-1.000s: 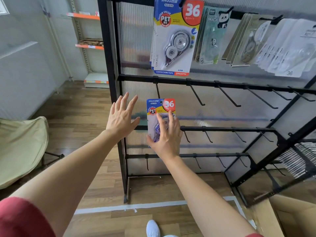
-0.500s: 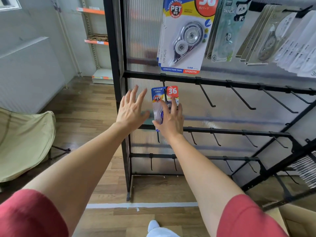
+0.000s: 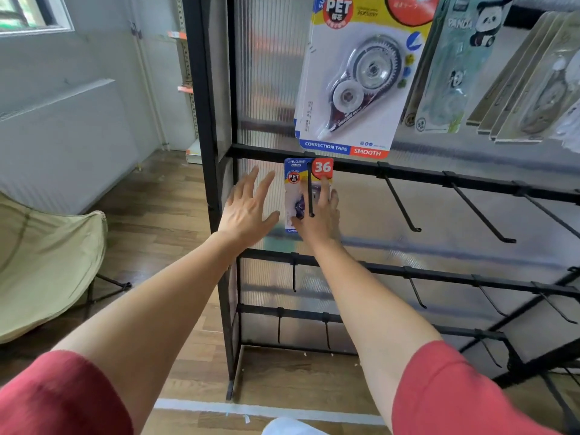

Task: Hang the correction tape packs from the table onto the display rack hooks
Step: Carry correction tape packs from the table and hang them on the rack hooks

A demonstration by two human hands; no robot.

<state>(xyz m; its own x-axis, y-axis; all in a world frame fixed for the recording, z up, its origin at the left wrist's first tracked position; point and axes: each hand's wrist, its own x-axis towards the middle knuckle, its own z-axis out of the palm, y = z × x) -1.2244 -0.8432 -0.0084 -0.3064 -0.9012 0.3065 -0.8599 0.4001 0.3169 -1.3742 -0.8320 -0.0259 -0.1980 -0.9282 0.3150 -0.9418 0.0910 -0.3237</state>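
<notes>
The small correction tape pack (image 3: 296,183), a blue, yellow and white card with a red "36" disc, stands upright against the ribbed translucent back panel at the left end of the black metal display rack (image 3: 204,120). Its top edge meets the second black crossbar (image 3: 414,177). The thin black wire hook (image 3: 310,196) nearest the rack's left upright runs down across the card's front face. From this I judge the card to be threaded on the hook and slid to its root, though the hang hole itself is hidden. The pack's long axis is vertical, in line with the hook as the head camera sees it.

The right hand (image 3: 317,224) covers the pack's lower half. Its fingers (image 3: 326,196) lie close together up the front face, right of the hook, and its thumb sits at the lower left edge, pinching the card. The left hand (image 3: 248,208) is just beside the pack's left edge, fingers straight and fanned apart, holding nothing. Whether its thumb touches the card I cannot tell.

The right hand is the nearer one, so the release is probably its move: it would let go and draw back along the hook toward the free tip without dragging the card.
</notes>
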